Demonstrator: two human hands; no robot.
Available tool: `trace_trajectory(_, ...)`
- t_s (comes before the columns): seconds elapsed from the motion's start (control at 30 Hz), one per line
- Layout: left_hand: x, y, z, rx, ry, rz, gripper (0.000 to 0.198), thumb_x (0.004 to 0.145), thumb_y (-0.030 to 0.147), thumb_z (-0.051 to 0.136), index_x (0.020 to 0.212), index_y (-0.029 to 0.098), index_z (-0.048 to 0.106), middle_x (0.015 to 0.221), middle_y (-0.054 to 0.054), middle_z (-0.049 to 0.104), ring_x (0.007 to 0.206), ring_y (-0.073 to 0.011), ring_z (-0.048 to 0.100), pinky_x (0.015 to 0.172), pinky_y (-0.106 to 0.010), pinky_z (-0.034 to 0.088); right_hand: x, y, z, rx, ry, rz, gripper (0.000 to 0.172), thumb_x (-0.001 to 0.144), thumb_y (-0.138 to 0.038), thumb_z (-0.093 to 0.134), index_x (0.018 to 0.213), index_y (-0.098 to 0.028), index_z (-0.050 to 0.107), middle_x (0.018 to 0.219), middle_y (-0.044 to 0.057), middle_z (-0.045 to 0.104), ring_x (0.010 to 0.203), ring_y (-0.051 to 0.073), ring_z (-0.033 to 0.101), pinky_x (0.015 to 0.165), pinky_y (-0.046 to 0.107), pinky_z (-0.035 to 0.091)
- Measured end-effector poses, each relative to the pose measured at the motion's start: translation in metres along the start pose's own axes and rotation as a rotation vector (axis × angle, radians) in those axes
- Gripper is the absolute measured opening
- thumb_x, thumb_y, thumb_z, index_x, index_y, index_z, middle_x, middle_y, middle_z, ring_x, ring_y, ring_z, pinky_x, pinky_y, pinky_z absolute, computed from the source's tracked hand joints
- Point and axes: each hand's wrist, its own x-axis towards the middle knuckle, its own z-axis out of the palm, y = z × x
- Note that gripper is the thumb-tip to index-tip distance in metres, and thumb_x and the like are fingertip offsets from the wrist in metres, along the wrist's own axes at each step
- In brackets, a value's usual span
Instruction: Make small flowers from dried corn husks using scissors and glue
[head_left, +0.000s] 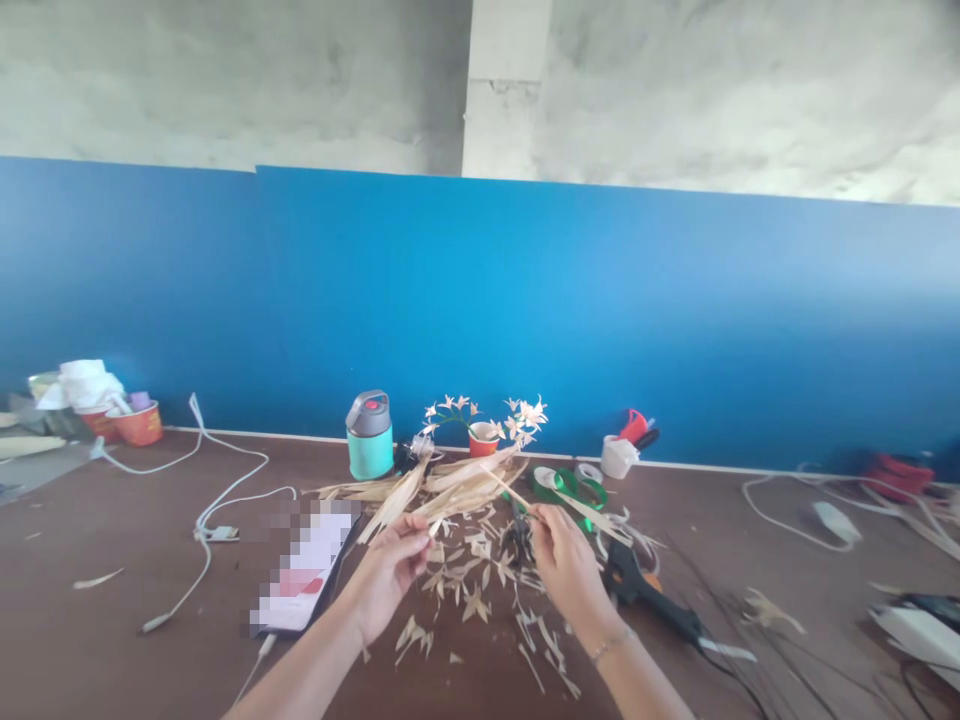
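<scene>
My left hand [401,560] is closed in a pinch on a small pale piece of husk [435,527]. Facing it, my right hand [564,562] grips a thin straw-coloured strip [504,487] that points up and to the left. Behind both hands lies a heap of dried husks [469,488]. Loose husk scraps [475,603], some star-shaped, are strewn over the table between my forearms. Dark scissors [516,540] rest just left of my right hand, partly hidden. Green tape rolls [570,487] lie behind that hand.
A phone [306,570] lies left of my left hand. Farther back stand a turquoise flask [371,445], husk flowers [525,418] in a red cup [484,440], and a white cup [619,457]. A black glue gun [656,595] sits right; white cables [202,520] run left.
</scene>
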Motion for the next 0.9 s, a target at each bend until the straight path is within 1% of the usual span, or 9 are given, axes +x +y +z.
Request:
trace_trajectory(0.03, 0.000, 0.000, 0.000, -0.036, -0.013, -0.031, 0.019, 0.063, 0.015, 0.072, 0.075, 0.016, 0.057, 0.065, 0.003, 0.056, 0.055, -0.0051, 0.050, 0.050, -0.016, 0.035, 0.002, -0.008, 0.001, 0.082, -0.037, 0.027, 0.020, 0.086, -0.024, 0.040, 0.095, -0.017, 0.056, 0.080, 0.006, 0.059, 0.077, 0.019, 0.057, 0.073, 0.030, 0.045)
trace_trajectory(0.1, 0.000, 0.002, -0.001, -0.106, -0.048, -0.107, 0.019, 0.063, 0.013, 0.071, 0.074, 0.016, 0.056, 0.065, 0.002, 0.054, 0.052, -0.0041, 0.047, 0.047, -0.015, 0.032, 0.008, -0.027, 0.004, 0.255, -0.219, 0.109, 0.022, 0.082, -0.025, 0.046, 0.099, -0.017, 0.058, 0.061, -0.002, 0.051, 0.056, 0.014, 0.050, 0.058, 0.025, 0.043)
trace_trajectory(0.23, -0.001, 0.005, -0.001, -0.166, -0.113, -0.207, 0.018, 0.064, 0.008, 0.069, 0.074, 0.015, 0.056, 0.065, 0.001, 0.052, 0.050, -0.0030, 0.043, 0.044, -0.013, 0.026, 0.025, -0.061, 0.014, 0.546, -0.424, 0.069, 0.037, 0.075, -0.022, 0.056, 0.112, -0.020, 0.058, 0.062, -0.005, 0.050, 0.056, 0.011, 0.047, 0.058, 0.021, 0.042)
trace_trajectory(0.37, -0.003, 0.007, -0.001, -0.214, -0.164, -0.238, 0.015, 0.065, 0.007, 0.069, 0.072, 0.013, 0.057, 0.065, 0.000, 0.051, 0.051, -0.0027, 0.041, 0.045, -0.013, 0.025, 0.034, -0.078, 0.023, 0.644, -0.455, 0.032, 0.016, 0.073, -0.021, 0.057, 0.084, -0.016, 0.068, 0.069, -0.001, 0.060, 0.064, 0.013, 0.053, 0.063, 0.022, 0.044)
trace_trajectory(0.5, -0.003, 0.008, 0.000, -0.234, -0.176, -0.249, 0.015, 0.065, 0.005, 0.069, 0.072, 0.012, 0.058, 0.066, 0.000, 0.051, 0.050, -0.0018, 0.040, 0.045, -0.012, 0.025, 0.034, -0.082, 0.025, 0.730, -0.502, 0.018, 0.015, 0.071, -0.019, 0.058, 0.083, -0.017, 0.069, 0.074, 0.000, 0.064, 0.066, 0.013, 0.056, 0.063, 0.022, 0.044)
trace_trajectory(0.6, -0.002, 0.007, 0.000, -0.189, -0.168, -0.236, 0.014, 0.065, 0.008, 0.071, 0.072, 0.012, 0.060, 0.065, 0.001, 0.052, 0.050, -0.0015, 0.041, 0.045, -0.013, 0.026, 0.033, -0.080, 0.029, 0.724, -0.482, 0.029, 0.010, 0.072, -0.021, 0.059, 0.070, -0.016, 0.067, 0.067, 0.000, 0.062, 0.065, 0.013, 0.054, 0.063, 0.021, 0.042)
trace_trajectory(0.73, -0.003, 0.006, 0.003, 0.111, -0.012, -0.083, 0.017, 0.070, 0.027, 0.070, 0.082, 0.016, 0.064, 0.074, -0.001, 0.062, 0.059, -0.0073, 0.051, 0.053, -0.018, 0.034, 0.035, -0.072, 0.037, 0.709, -0.394, 0.197, 0.016, 0.075, -0.027, 0.058, 0.067, -0.014, 0.065, 0.059, -0.002, 0.053, 0.056, 0.010, 0.044, 0.055, 0.021, 0.037)
trace_trajectory(0.83, -0.004, 0.005, 0.005, 0.448, 0.110, 0.135, 0.025, 0.069, 0.036, 0.069, 0.085, 0.017, 0.067, 0.082, -0.002, 0.066, 0.074, -0.0144, 0.056, 0.067, -0.023, 0.040, 0.037, -0.071, 0.038, 0.729, -0.416, 0.328, 0.018, 0.073, -0.030, 0.059, 0.070, -0.014, 0.065, 0.055, -0.004, 0.048, 0.051, 0.008, 0.037, 0.050, 0.021, 0.031)
trace_trajectory(0.9, -0.003, 0.003, 0.004, 0.629, 0.143, 0.255, 0.026, 0.069, 0.039, 0.067, 0.083, 0.017, 0.067, 0.080, -0.002, 0.066, 0.074, -0.0165, 0.056, 0.068, -0.025, 0.041, 0.036, -0.073, 0.036, 0.746, -0.435, 0.368, 0.018, 0.072, -0.030, 0.060, 0.070, -0.013, 0.065, 0.056, -0.004, 0.047, 0.052, 0.008, 0.036, 0.050, 0.021, 0.030)
